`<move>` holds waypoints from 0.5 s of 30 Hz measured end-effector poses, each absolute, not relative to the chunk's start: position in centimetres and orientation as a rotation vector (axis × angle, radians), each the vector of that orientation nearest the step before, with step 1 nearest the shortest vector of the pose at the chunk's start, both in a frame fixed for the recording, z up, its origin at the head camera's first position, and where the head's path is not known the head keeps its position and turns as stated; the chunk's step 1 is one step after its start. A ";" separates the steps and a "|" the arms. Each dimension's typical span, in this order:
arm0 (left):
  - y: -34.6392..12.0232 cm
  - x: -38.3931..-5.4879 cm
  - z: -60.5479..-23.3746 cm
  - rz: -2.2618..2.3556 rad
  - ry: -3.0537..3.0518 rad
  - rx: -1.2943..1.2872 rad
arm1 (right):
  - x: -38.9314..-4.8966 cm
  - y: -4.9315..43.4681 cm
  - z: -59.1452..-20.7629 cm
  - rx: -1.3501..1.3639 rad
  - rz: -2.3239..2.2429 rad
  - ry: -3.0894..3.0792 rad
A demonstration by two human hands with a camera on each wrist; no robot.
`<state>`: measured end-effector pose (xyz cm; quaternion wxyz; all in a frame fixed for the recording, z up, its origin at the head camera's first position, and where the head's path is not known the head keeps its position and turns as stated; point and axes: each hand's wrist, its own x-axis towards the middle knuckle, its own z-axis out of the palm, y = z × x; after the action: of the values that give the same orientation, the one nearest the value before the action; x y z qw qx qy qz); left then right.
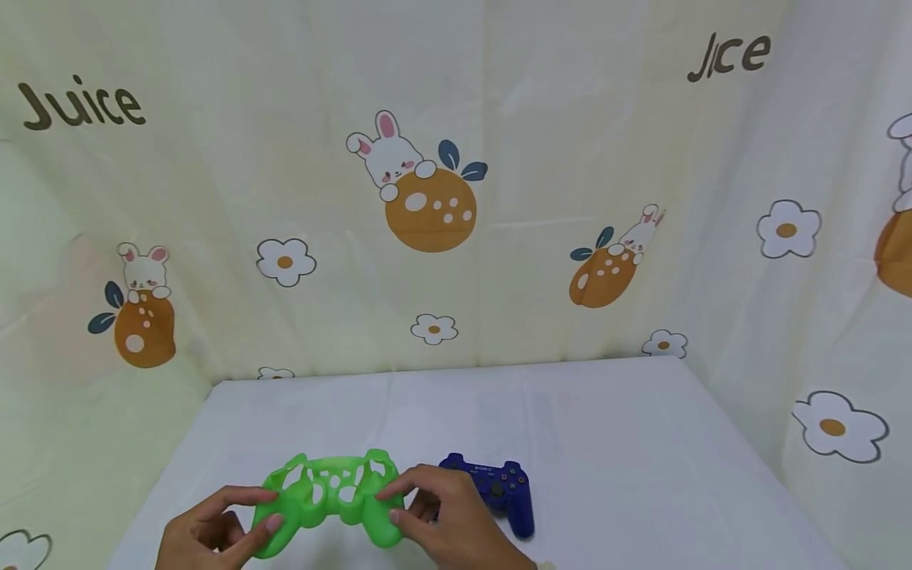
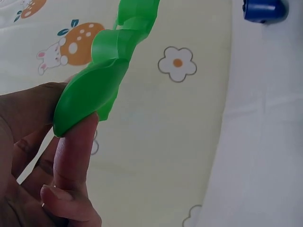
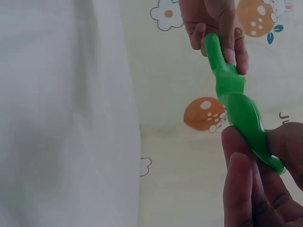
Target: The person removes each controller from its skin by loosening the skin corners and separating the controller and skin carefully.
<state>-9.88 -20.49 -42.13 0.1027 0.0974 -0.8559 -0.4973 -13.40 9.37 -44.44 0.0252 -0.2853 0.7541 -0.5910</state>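
A bright green silicone controller cover (image 1: 324,491), with cutouts for buttons and sticks, is held up between both hands over the near part of the table. My left hand (image 1: 214,526) pinches its left grip between thumb and fingers; in the left wrist view that green grip (image 2: 90,94) sits between thumb and index finger. On the other side, my right hand (image 1: 449,514) pinches the right grip, seen edge-on in the right wrist view as a green lobe (image 3: 246,120). Behind the right hand lies a dark blue game controller (image 1: 520,503) marked SONY, partly hidden by that hand.
A white cloth covers the table (image 1: 613,443). Behind and at both sides hangs a cream curtain (image 1: 527,293) printed with rabbits, oranges and flowers, meeting the table's back edge.
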 end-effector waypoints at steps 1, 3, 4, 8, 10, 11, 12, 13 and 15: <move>-20.7 -10.0 -42.1 -1.469 -2.506 0.276 | -13.5 9.0 -44.2 -0.867 -1.836 2.317; -21.2 -10.2 -42.1 -1.475 -2.465 0.244 | -13.7 8.3 -43.8 -0.840 -1.846 2.297; -21.5 -10.3 -42.1 -1.479 -2.452 0.239 | -13.8 8.0 -43.6 -0.825 -1.847 2.292; -22.7 -10.7 -42.2 -1.495 -2.441 0.245 | -14.4 6.7 -43.4 -0.798 -1.859 2.278; -23.3 -11.0 -42.3 -1.498 -2.457 0.275 | -14.8 6.0 -43.4 -0.786 -1.870 2.262; -23.6 -11.1 -42.4 -1.498 -2.463 0.286 | -15.0 5.6 -43.5 -0.781 -1.876 2.253; -23.9 -11.3 -42.5 -1.497 -2.473 0.302 | -15.2 5.3 -43.5 -0.767 -1.884 2.240; -24.1 -11.4 -42.6 -1.497 -2.478 0.312 | -15.4 4.9 -43.6 -0.751 -1.887 2.228; -24.4 -11.7 -42.9 -1.491 -2.487 0.327 | -15.8 4.3 -43.9 -0.726 -1.891 2.219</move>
<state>-11.66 -24.40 -42.92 0.1117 0.1114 -0.8470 -0.5077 -15.77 4.29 -43.90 0.0684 -0.2411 0.7367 -0.6280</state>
